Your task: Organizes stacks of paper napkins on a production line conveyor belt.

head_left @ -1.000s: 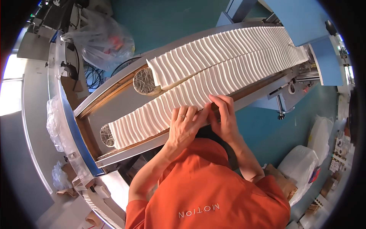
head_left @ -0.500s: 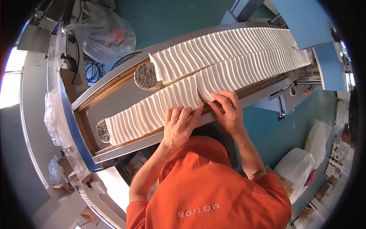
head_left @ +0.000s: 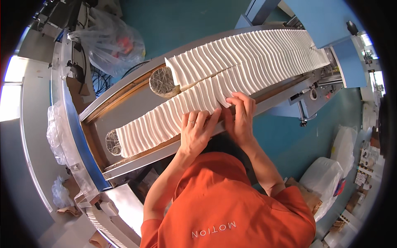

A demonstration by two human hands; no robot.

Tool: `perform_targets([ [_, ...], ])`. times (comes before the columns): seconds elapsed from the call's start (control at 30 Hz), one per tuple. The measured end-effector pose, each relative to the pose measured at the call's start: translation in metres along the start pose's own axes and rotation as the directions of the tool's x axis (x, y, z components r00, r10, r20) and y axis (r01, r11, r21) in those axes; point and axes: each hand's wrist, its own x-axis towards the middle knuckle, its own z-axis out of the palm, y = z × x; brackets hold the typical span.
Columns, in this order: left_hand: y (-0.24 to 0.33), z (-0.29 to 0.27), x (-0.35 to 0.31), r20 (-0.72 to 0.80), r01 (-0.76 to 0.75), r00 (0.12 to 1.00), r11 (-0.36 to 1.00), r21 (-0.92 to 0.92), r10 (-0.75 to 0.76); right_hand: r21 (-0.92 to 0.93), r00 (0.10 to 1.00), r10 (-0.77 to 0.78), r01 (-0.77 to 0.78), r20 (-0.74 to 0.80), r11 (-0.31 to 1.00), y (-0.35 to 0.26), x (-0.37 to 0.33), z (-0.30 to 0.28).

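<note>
Two long rows of thin white wavy sheets (head_left: 248,53), packed side by side, stand in a long metal-edged trough. My left hand (head_left: 195,129) rests on the near edge of the near row, fingers bent and pressed against the sheets. Close beside it, my right hand (head_left: 240,115) has its fingertips closed on the edge of that row, at a small split between sheets. The fingertips partly hide what they grip. A round wrapped end block (head_left: 162,81) backs the far row, and a smaller wrapped end block (head_left: 112,142) backs the near row.
Blue machine housing (head_left: 326,25) stands over the trough's right end. The trough's metal rail (head_left: 144,163) runs along my side. A clear plastic bag (head_left: 113,37) hangs beyond the trough. White bags (head_left: 324,177) lie on the floor at right.
My right hand has moved slightly left and closer to my left hand, and the split between the sheets looks narrower. The whole view has shifted a little.
</note>
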Motion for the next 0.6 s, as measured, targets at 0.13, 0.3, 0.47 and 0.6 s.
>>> perform_targets([
  [0.13, 0.004, 0.000, 0.004, 0.003, 0.025, 1.000, 1.000, -0.014, -0.025, 0.161, 0.995, 0.078, -0.068, -0.057, 0.985, -0.002, -0.002, 0.000],
  [0.3, 0.009, -0.014, 0.009, -0.011, 0.266, 0.953, 0.857, -0.442, -0.302, 0.442, 0.977, 0.036, 0.062, -0.209, 0.895, -0.009, -0.024, -0.009],
  [0.47, -0.014, -0.106, -0.015, -0.157, 0.273, 0.852, 0.680, -0.680, -0.499, 0.537, 0.878, -0.471, 0.359, 0.082, 0.763, -0.073, 0.015, -0.024],
  [0.6, -0.026, -0.143, -0.091, 0.205, 0.345, 0.696, 0.070, -0.936, -0.688, 0.762, 0.664, -0.703, 0.310, 0.255, 0.569, -0.139, 0.019, 0.019],
])
